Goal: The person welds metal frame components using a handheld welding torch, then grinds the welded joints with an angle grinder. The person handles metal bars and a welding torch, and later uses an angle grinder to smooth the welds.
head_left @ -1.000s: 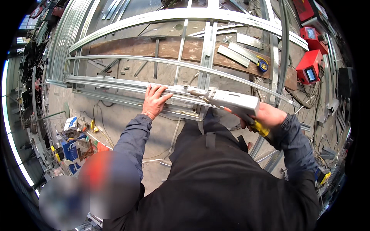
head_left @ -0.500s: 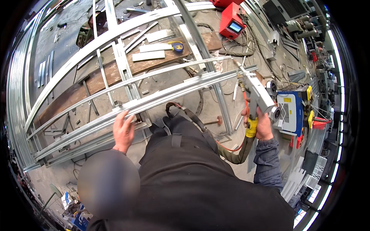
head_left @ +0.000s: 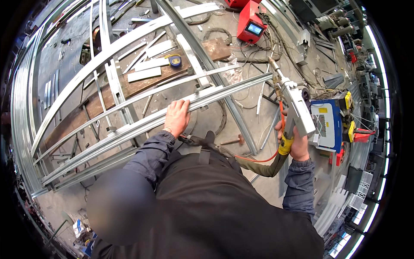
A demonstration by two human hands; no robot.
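My right hand is closed round the yellow-taped grip of a welding gun with a pale metal body. Its copper-coloured nozzle points away, up and left, past the end of a metal rail. An orange hose and a thick sleeved cable run from the grip toward my legs. My left hand lies over the long silvery metal rail, fingers bent across its top; their undersides are hidden. This rail forms the near side of a large frame with a curved bar and cross pieces.
A rusty plank lies under the frame with flat metal strips and a tape measure on it. A hammer rests on the floor by my feet. Cables snake beside a red box with a screen. At right stands a blue-and-white machine.
My left hand has moved right along the rail and come down on it. The welding gun has shifted slightly, its nozzle now farther right of the rail's end. My view has turned a little.
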